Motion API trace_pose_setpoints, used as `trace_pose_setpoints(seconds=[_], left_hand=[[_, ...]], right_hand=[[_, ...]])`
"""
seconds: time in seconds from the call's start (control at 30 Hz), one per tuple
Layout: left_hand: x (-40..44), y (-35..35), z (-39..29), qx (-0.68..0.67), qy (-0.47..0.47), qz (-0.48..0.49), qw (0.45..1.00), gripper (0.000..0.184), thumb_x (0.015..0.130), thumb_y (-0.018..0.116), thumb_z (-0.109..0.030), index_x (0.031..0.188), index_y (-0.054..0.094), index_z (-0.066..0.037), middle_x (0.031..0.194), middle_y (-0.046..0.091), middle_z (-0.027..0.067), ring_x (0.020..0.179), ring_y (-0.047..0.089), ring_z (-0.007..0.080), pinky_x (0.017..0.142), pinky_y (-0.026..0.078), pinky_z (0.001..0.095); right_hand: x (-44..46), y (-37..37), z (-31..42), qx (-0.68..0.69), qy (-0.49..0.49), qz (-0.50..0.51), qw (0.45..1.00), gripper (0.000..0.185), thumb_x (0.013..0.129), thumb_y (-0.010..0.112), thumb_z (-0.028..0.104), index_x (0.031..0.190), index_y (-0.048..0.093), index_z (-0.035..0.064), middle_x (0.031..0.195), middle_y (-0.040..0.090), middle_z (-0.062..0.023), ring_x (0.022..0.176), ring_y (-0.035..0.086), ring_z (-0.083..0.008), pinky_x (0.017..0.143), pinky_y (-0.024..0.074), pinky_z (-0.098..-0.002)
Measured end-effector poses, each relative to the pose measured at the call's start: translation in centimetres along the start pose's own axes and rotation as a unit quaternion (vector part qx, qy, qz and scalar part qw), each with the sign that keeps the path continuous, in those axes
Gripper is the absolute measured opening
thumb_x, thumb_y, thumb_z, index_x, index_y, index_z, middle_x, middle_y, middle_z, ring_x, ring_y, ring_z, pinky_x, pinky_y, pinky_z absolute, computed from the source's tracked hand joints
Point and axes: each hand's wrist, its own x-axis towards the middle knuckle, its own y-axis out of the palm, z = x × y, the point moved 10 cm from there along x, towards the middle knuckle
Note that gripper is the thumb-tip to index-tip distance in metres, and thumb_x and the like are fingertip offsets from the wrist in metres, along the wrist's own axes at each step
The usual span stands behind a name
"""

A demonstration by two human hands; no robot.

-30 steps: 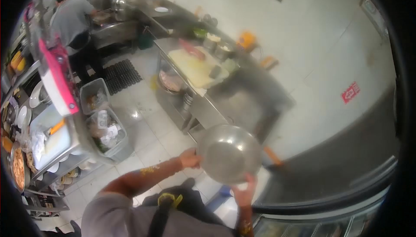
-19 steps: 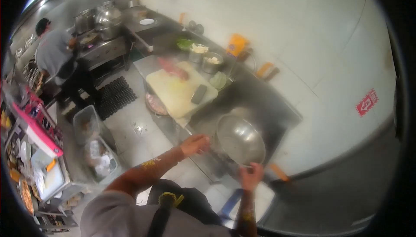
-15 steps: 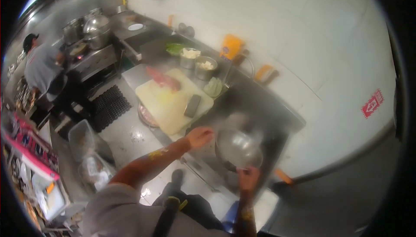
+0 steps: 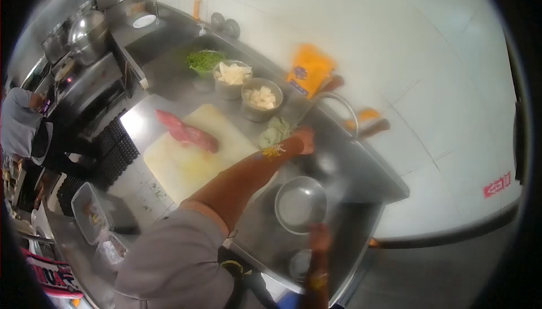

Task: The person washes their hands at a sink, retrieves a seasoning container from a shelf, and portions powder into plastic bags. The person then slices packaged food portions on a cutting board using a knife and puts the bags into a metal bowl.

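A round metal bowl (image 4: 301,204) sits low in the steel sink (image 4: 353,218). At its near rim, my right hand (image 4: 320,238) is closed on the edge, somewhat blurred. My left hand (image 4: 305,141) reaches beyond the bowl, beside a pale green crumpled item (image 4: 275,133) and left of the curved faucet (image 4: 344,105); its fingers are hidden. My left forearm crosses a cutting board (image 4: 169,168) that bears a long piece of red meat (image 4: 186,131). Below the bowl lies a smaller round metal thing (image 4: 300,265).
Two metal pots of pale pieces (image 4: 262,103) (image 4: 231,77) and chopped greens (image 4: 204,60) stand behind the board. An orange bag (image 4: 310,72) is by the wall. At the far left, another person (image 4: 22,122) stands near the stove. Plastic bins (image 4: 93,213) are at lower left.
The bowl has gone from both hands held in front of me to low in the sink. My left hand has left it and stretched toward the faucet. The view has shifted closer to the counter.
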Motion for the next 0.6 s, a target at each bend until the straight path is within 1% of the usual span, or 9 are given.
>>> trace_pose_setpoints(seconds=[0.07,0.17,0.27,0.3,0.37,0.4,0.5,0.57,0.6], left_hand=[[0.6,1.1,0.2,0.017,0.056,0.025,0.998,0.036,0.085,0.052,-0.022,0.112,0.058,0.001,0.121,0.057,0.0244,0.113,0.053,0.0425,0.097,0.042,0.0462],[-0.1,4.1,0.6,0.060,0.096,0.159,0.981,0.029,0.086,0.051,-0.022,0.104,0.060,-0.002,0.104,0.064,0.0200,0.097,0.060,0.0421,0.088,0.047,0.0445],[-1.7,3.1,0.3,-0.216,0.087,-0.021,0.972,0.023,0.089,0.051,-0.020,0.097,0.062,-0.002,0.088,0.066,0.0149,0.083,0.063,0.0368,0.078,0.051,0.0427],[-1.3,5.1,0.8,-0.409,-0.013,0.028,0.912,0.021,0.089,0.051,-0.019,0.095,0.063,-0.002,0.085,0.065,0.0132,0.082,0.063,0.0339,0.077,0.051,0.0419],[-2.4,10.0,-1.3,-0.715,-0.223,0.124,0.651,0.020,0.091,0.051,-0.017,0.091,0.065,-0.003,0.080,0.064,0.0100,0.079,0.063,0.0282,0.074,0.052,0.0403],[-3.2,8.6,-3.3,-0.735,-0.234,0.124,0.624,0.019,0.092,0.051,-0.016,0.091,0.065,-0.003,0.080,0.064,0.0075,0.078,0.063,0.0232,0.071,0.053,0.0384],[-2.6,7.2,-7.3,-0.774,-0.209,0.121,0.586,0.021,0.092,0.048,-0.015,0.096,0.063,-0.002,0.085,0.064,0.0095,0.080,0.063,0.0232,0.072,0.053,0.0390],[-1.6,8.2,-6.8,-0.788,-0.239,0.104,0.558,0.020,0.094,0.048,-0.018,0.094,0.062,-0.004,0.087,0.064,0.0094,0.079,0.062,0.0229,0.073,0.053,0.0426],[-1.2,8.5,-6.3,-0.795,-0.241,0.105,0.547,0.021,0.094,0.048,-0.020,0.094,0.062,-0.004,0.087,0.064,0.0093,0.080,0.062,0.0231,0.075,0.052,0.0429]], right_hand=[[2.3,-0.2,2.7,-0.044,0.020,0.014,0.999,0.036,0.089,0.064,0.031,0.099,0.065,-0.0031,0.093,0.067,-0.0142,0.088,0.064,-0.0222,0.075,0.0492,-0.0324],[6.1,-0.8,7.6,0.231,0.070,0.026,0.970,0.028,0.091,0.062,0.025,0.101,0.063,-0.0013,0.093,0.065,-0.0098,0.083,0.063,-0.0184,0.071,0.0507,-0.0296],[11.1,0.0,12.2,0.487,0.117,0.048,0.864,0.026,0.093,0.058,0.023,0.102,0.059,-0.0013,0.095,0.063,-0.0117,0.083,0.063,-0.0239,0.072,0.0533,-0.0344],[13.1,0.5,13.5,0.567,0.108,0.063,0.814,0.025,0.094,0.056,0.022,0.102,0.058,-0.0016,0.096,0.062,-0.0130,0.084,0.063,-0.0268,0.073,0.0543,-0.0368],[16.4,1.3,15.4,0.669,0.169,0.062,0.721,0.025,0.094,0.053,0.019,0.102,0.057,-0.0034,0.098,0.062,-0.0159,0.088,0.062,-0.0294,0.076,0.0538,-0.0393],[18.0,1.6,15.3,0.681,0.170,0.056,0.710,0.025,0.094,0.051,0.019,0.102,0.056,-0.0042,0.099,0.061,-0.0173,0.089,0.061,-0.0303,0.078,0.0533,-0.0402],[22.1,3.2,12.5,0.698,0.148,0.044,0.700,0.023,0.095,0.050,0.017,0.101,0.058,-0.0031,0.101,0.063,-0.0162,0.092,0.062,-0.0286,0.083,0.0513,-0.0380],[22.0,2.3,13.4,0.441,0.019,-0.018,0.897,0.025,0.095,0.052,0.019,0.103,0.062,-0.0018,0.104,0.064,-0.0140,0.095,0.062,-0.0245,0.084,0.0501,-0.0344],[19.6,1.7,17.9,0.451,0.008,-0.029,0.892,0.026,0.094,0.053,0.020,0.105,0.063,-0.0017,0.105,0.064,-0.0136,0.095,0.062,-0.0241,0.083,0.0500,-0.0344]])
